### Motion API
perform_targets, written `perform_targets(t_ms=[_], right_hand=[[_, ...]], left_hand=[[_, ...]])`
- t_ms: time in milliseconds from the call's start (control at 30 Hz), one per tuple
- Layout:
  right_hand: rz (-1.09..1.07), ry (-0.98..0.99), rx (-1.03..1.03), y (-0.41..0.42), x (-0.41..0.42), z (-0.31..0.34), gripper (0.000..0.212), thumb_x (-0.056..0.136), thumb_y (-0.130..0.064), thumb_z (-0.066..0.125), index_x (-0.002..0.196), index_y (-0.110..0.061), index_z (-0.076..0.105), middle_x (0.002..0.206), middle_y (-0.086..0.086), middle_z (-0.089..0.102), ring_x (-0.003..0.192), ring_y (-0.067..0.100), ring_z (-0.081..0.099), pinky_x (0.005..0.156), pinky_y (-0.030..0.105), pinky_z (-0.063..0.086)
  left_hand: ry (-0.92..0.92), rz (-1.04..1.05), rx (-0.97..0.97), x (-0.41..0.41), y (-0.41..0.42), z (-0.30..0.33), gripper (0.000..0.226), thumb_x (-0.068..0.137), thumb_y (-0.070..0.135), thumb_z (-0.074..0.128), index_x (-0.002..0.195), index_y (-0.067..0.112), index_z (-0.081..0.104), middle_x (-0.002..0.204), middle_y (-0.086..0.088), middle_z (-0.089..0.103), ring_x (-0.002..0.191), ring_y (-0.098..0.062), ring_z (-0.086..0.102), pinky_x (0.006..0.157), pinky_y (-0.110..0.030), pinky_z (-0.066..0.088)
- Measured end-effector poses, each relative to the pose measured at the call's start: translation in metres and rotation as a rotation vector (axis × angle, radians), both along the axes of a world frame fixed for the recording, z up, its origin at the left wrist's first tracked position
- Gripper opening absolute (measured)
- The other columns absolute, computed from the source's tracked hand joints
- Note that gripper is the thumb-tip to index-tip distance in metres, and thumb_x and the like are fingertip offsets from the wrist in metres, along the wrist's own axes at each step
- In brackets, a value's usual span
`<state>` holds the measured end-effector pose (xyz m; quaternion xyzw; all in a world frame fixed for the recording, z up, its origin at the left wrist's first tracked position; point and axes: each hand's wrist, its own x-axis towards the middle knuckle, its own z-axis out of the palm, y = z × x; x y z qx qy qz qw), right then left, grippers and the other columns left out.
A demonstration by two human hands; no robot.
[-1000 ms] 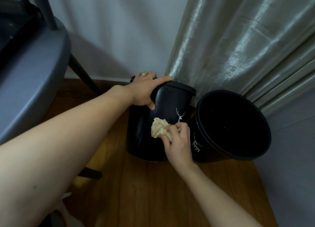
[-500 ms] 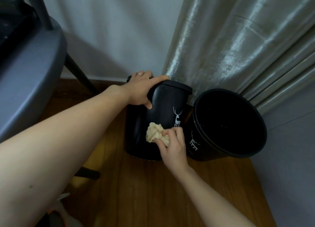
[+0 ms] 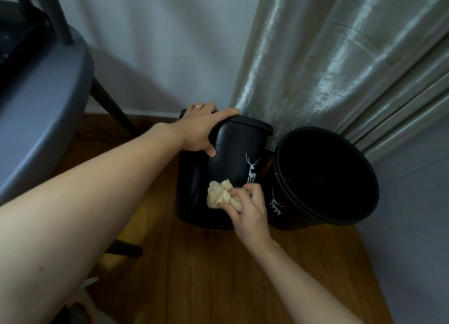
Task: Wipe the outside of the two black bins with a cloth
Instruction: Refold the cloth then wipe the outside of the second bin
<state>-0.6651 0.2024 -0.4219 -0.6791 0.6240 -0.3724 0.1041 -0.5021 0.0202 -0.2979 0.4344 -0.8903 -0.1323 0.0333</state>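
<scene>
Two black bins with white deer prints stand side by side on the wooden floor. My left hand (image 3: 202, 129) grips the rim of the left bin (image 3: 230, 151), thumb on the outer wall. My right hand (image 3: 247, 207) holds a crumpled cream cloth (image 3: 220, 196) and presses it against the lower front wall of that bin. The right bin (image 3: 291, 214) leans with its open mouth toward me, touching the left one.
A grey chair seat (image 3: 41, 119) with dark legs stands at the left. A silvery curtain (image 3: 328, 63) hangs behind the bins, against a white wall (image 3: 158, 44). Wooden floor (image 3: 206, 275) lies in front.
My right hand has slid the cloth down and slightly left along the left bin's wall. My left hand has kept its grip on the rim.
</scene>
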Motion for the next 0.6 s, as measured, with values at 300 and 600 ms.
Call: perform_targets(t_ms=[300, 600], right_hand=[[-0.017, -0.060, 0.006, 0.003, 0.001, 0.000, 0.024, 0.080, -0.024, 0.076, 0.095, -0.011, 0.062, 0.103, -0.001, 0.044, 0.092, 0.018, 0.052, 0.081, 0.025, 0.046], [0.224, 0.194, 0.070, 0.039, 0.007, -0.025, 0.042, 0.068, -0.011, 0.084, 0.095, -0.015, 0.053, 0.102, 0.001, 0.043, 0.094, 0.013, 0.048, 0.076, 0.018, 0.045]], left_hand=[[-0.006, 0.004, 0.000, 0.000, 0.001, -0.001, 0.112, 0.064, 0.035, 0.087, 0.150, 0.042, 0.015, 0.122, -0.010, 0.039, 0.115, -0.031, 0.035, 0.104, -0.042, 0.023], [-0.006, -0.009, 0.006, 0.001, 0.000, 0.000, 0.112, 0.063, 0.036, 0.087, 0.149, 0.044, 0.016, 0.121, -0.009, 0.039, 0.113, -0.029, 0.035, 0.104, -0.043, 0.025]])
